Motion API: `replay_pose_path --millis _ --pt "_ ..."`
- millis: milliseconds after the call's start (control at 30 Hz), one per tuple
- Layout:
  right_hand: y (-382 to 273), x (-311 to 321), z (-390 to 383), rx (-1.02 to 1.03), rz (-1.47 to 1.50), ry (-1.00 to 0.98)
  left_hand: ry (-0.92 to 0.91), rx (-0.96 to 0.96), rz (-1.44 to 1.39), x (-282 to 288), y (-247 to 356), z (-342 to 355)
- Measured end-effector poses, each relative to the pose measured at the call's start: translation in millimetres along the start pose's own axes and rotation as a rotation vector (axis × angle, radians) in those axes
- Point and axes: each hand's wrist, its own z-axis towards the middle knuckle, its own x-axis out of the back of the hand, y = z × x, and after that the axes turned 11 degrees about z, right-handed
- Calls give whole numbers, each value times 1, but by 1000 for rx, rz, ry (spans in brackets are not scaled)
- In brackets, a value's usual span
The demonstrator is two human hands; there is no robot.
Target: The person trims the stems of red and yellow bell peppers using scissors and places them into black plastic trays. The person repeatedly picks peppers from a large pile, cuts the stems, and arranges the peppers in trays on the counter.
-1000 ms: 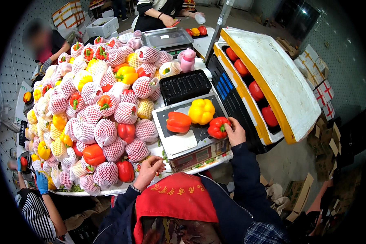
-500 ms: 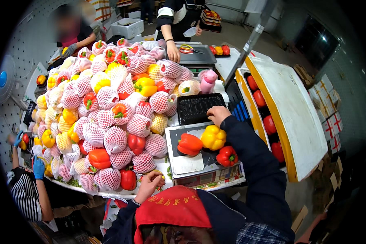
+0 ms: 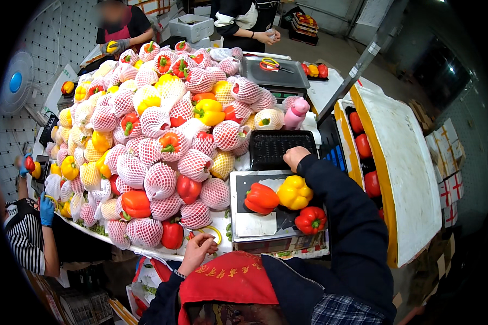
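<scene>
My right hand (image 3: 296,158) reaches to the near right edge of a black plastic tray (image 3: 279,142), its fingers curled on the rim. Just in front, an orange-red bell pepper (image 3: 261,199), a yellow bell pepper (image 3: 295,192) and a red bell pepper (image 3: 310,220) rest on a metal-rimmed platform (image 3: 279,232). My left hand (image 3: 198,249) hovers at the near table edge, fingers bent together; whatever they hold, if anything, is hidden. Right behind it shows a yellow loop handle (image 3: 214,234), apparently of scissors.
A heap of bell peppers in foam nets (image 3: 160,181) fills the left. A pink bottle (image 3: 295,115) stands behind the tray. To the right, an open foam box (image 3: 371,184) holds red peppers beside a metal pole (image 3: 363,57). Several people work around the table.
The view has shifted, and my right hand sits slightly farther in over the tray's edge. The yellow handle beside my left hand shows more. The person opposite has drawn a hand back from the table.
</scene>
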Motion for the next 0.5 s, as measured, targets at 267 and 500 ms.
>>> replay_pose_path --millis 267,500 --pt "-8 28 2 21 -65 -125 33 -4 -41 1 -7 -1" --pt "3 10 -3 101 101 74 65 8 -84 3 -6 -5"
